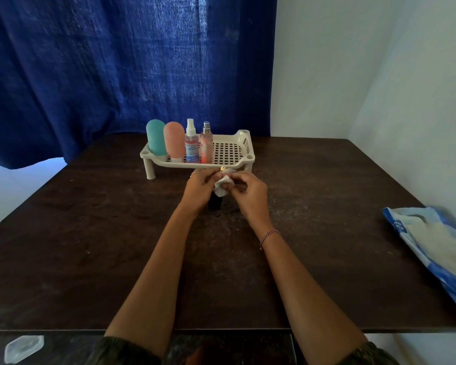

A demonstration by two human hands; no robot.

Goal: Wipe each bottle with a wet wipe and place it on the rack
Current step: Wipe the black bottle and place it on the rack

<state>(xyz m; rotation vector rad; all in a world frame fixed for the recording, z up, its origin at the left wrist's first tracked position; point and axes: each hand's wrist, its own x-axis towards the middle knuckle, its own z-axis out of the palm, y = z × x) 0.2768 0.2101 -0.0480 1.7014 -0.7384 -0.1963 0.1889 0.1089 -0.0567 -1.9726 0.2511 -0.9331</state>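
1. Head view: dark bottle (214, 200) standing upright on the table (90, 233), long axis vertical, gold cap at top just under the front rim of the rack (232, 150).
2. Left hand (199, 187) wrapped around the bottle at its 9 o'clock side, grip closed on the body.
3. Right hand (248, 191) at 3 o'clock, fingers pinched shut on the wet wipe (223, 184), pressed against the bottle's upper part.
4. Rack just beyond at 12 o'clock; four bottles filling its left half, bare grid on the right.
5. Likely next: up and forward toward 1 o'clock, left hand carrying.
6. Wipe packet (437, 241) well apart at 3 o'clock.
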